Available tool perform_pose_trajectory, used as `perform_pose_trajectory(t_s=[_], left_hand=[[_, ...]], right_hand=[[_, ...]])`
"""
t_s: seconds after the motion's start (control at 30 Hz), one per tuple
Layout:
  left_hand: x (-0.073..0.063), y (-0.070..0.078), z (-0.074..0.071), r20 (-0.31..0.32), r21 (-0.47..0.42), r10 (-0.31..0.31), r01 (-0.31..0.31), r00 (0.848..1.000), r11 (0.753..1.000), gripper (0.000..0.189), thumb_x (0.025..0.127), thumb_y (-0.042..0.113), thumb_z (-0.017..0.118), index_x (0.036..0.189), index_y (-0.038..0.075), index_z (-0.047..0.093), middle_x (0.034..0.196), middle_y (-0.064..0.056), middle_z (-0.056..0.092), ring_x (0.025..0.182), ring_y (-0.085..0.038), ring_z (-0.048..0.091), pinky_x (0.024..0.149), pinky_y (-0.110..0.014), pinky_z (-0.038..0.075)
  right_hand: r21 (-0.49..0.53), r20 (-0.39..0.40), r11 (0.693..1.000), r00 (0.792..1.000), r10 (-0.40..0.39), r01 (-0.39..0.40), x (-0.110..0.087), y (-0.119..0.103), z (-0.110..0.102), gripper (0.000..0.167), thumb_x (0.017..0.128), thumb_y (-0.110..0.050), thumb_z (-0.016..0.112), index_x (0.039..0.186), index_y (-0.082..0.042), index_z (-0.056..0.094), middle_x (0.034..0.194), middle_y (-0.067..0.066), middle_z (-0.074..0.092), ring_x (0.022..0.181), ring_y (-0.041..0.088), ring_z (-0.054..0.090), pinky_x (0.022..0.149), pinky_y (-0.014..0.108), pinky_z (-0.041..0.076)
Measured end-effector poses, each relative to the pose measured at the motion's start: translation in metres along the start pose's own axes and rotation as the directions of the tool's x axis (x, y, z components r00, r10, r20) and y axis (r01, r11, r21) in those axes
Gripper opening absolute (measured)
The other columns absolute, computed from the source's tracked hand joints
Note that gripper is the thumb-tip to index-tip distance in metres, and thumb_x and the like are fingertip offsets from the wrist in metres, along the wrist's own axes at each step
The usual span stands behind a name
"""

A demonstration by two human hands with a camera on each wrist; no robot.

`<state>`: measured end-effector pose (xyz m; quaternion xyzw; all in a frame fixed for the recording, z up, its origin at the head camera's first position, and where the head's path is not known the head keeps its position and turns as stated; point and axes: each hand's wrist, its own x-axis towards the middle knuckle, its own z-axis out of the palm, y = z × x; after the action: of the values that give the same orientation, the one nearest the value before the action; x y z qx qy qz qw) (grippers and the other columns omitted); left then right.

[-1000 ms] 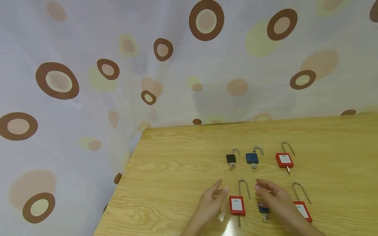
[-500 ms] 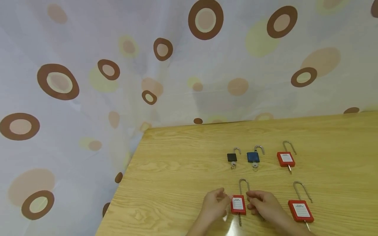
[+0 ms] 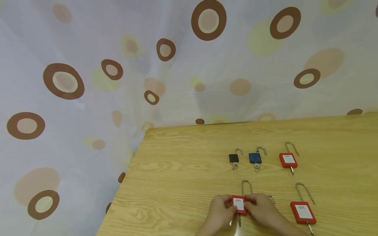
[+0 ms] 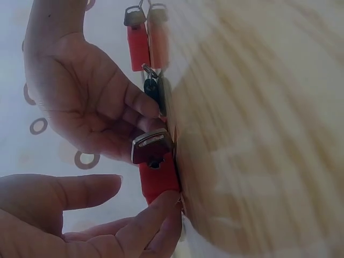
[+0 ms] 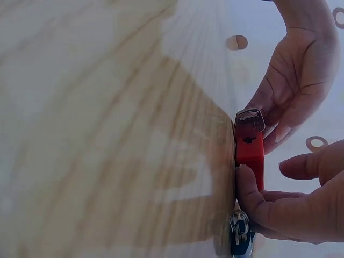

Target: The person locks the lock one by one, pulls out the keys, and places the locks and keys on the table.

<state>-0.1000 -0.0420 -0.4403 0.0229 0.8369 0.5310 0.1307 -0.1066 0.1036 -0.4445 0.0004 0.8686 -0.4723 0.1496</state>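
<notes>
A red padlock (image 3: 238, 202) with a white label lies on the wooden table, its long shackle raised and a key (image 4: 152, 148) in its lower end. My left hand (image 3: 219, 212) touches its left side with the fingertips; the left wrist view shows that thumb lifted off the body. At the opposite side, fingertips of my right hand (image 3: 262, 209) touch the red body, with the thumb also apart in the right wrist view. Beside my right hand is a small blue padlock (image 5: 243, 244), mostly hidden in the head view except for its shackle.
Behind lie a black padlock (image 3: 233, 158), a blue padlock (image 3: 255, 158) and a red padlock (image 3: 288, 160), all with raised shackles. Another red padlock (image 3: 303, 212) lies to the right. A spotted curtain (image 3: 177, 72) borders the table (image 3: 168, 173) at the back and left.
Both hands have come in to the sides of the front red padlock, the right one moving left from over the small blue padlock. The padlocks stay in their places on the table.
</notes>
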Motion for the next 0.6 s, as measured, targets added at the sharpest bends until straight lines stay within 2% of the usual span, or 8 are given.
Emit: perform_pose_trajectory(t_s=[0.17, 0.27, 0.47, 0.6], left_hand=[[-0.001, 0.001, 0.002, -0.019, -0.002, 0.004, -0.004, 1.000, 1.000, 0.026, 0.082, -0.004, 0.061, 0.105, -0.016, 0.060, 0.087, -0.014, 0.066, 0.079, -0.013, 0.062, 0.066, -0.024, 0.054], [-0.001, 0.003, 0.003, -0.034, -0.001, 0.004, -0.004, 0.999, 1.000, 0.024, 0.081, -0.003, 0.061, 0.103, -0.015, 0.061, 0.084, -0.012, 0.064, 0.077, -0.012, 0.060, 0.064, -0.022, 0.053], [-0.003, 0.004, 0.005, -0.075, -0.012, 0.008, -0.009, 0.997, 1.000, 0.022, 0.083, -0.001, 0.061, 0.100, -0.013, 0.061, 0.081, -0.009, 0.062, 0.075, -0.011, 0.057, 0.063, -0.021, 0.051], [-0.002, 0.003, 0.006, -0.106, -0.036, 0.019, -0.022, 0.994, 0.999, 0.021, 0.082, 0.000, 0.062, 0.100, -0.012, 0.061, 0.083, -0.009, 0.063, 0.075, -0.010, 0.057, 0.064, -0.020, 0.050]], right_hand=[[-0.004, -0.001, 1.000, 1.000, 0.005, -0.005, 0.000, 0.000, 0.001, 0.033, 0.086, -0.005, 0.055, 0.111, 0.018, 0.057, 0.109, 0.026, 0.063, 0.098, 0.028, 0.058, 0.078, 0.039, 0.051], [-0.028, -0.009, 1.000, 1.000, 0.013, -0.013, -0.002, -0.001, 0.003, 0.036, 0.086, -0.008, 0.055, 0.112, 0.018, 0.056, 0.112, 0.028, 0.060, 0.108, 0.037, 0.055, 0.087, 0.048, 0.048], [-0.003, -0.038, 1.000, 0.999, 0.023, -0.024, -0.003, -0.001, 0.009, 0.038, 0.085, -0.008, 0.056, 0.112, 0.017, 0.056, 0.101, 0.019, 0.064, 0.094, 0.027, 0.058, 0.079, 0.041, 0.049], [0.066, -0.072, 0.996, 0.996, 0.060, -0.055, -0.004, -0.001, 0.011, 0.036, 0.085, -0.007, 0.054, 0.114, 0.014, 0.054, 0.103, 0.021, 0.063, 0.098, 0.030, 0.057, 0.081, 0.041, 0.048]])
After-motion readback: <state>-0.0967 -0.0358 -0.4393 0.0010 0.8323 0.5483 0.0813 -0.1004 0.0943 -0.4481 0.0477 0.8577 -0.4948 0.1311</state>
